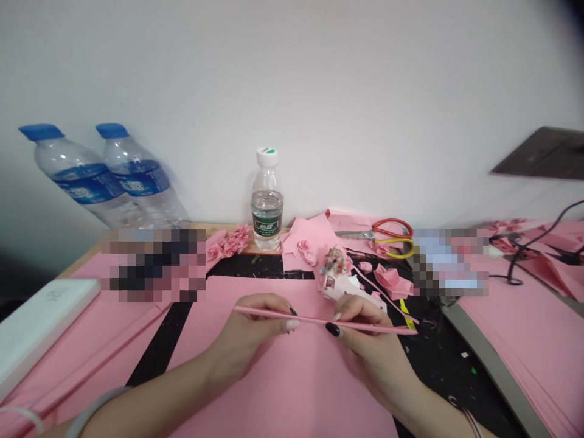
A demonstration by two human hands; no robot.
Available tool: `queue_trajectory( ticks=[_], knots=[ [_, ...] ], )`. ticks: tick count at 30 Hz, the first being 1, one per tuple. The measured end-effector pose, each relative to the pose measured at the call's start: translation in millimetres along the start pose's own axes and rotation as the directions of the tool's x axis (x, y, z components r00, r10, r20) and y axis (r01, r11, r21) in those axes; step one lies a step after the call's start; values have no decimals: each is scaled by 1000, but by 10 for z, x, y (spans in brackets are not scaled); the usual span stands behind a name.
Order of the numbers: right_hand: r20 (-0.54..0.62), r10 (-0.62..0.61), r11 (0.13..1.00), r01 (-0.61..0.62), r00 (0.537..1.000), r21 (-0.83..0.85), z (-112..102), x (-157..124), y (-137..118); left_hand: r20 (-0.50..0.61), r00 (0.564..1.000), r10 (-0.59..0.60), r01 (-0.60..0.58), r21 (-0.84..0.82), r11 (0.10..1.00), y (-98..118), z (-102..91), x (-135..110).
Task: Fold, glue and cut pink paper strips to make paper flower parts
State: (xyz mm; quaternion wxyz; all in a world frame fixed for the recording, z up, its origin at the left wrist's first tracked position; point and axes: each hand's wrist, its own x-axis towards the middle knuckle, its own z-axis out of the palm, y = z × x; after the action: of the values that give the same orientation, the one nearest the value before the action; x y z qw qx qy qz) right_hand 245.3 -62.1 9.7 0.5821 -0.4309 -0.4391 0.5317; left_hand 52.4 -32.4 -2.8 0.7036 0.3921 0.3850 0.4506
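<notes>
Between both hands runs a narrow folded strip of pink paper [310,319], held roughly level above a large pink sheet [283,377]. My left hand [255,322] pinches it left of the middle, thumb below and fingers behind. Close by, my right hand [365,331] grips the strip with thumb and forefinger, and the strip's right end sticks out past the knuckles. Just beyond the right hand lies a pale pink tool with a cluttered top [335,277], partly hidden by that hand; its kind is unclear.
Scissors [392,237] with red and yellow handles lie on pink scraps [308,240]. A small water bottle [267,204] stands by the wall; two larger bottles [82,176] lean at left. Paper roses [230,241], a white box [50,316], paper stacks [529,328] and a black cable [515,261] surround the black mat.
</notes>
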Motion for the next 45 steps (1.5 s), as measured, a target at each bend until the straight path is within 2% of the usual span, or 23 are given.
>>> queue_trajectory(
  ticks=[10, 21, 34, 45],
  knots=[
    [40, 22, 999, -23, 999, 28, -41, 26, -37, -15, 1000, -8, 8, -16, 1000, 30, -3, 8],
    [-30, 20, 1000, -20, 999, 0, -117, 65, -49, -50, 999, -8, 6, -53, 999, 13, -88, 55],
    [-32, 71, 997, -71, 997, 24, -229, 102, -4, -70, 996, 60, -58, 30, 998, 90, -138, 100],
    [-18, 5, 995, -7, 1000, -99, -343, 138, 30, -54, 995, 85, -85, 16, 996, 80, -177, 132]
  ],
)
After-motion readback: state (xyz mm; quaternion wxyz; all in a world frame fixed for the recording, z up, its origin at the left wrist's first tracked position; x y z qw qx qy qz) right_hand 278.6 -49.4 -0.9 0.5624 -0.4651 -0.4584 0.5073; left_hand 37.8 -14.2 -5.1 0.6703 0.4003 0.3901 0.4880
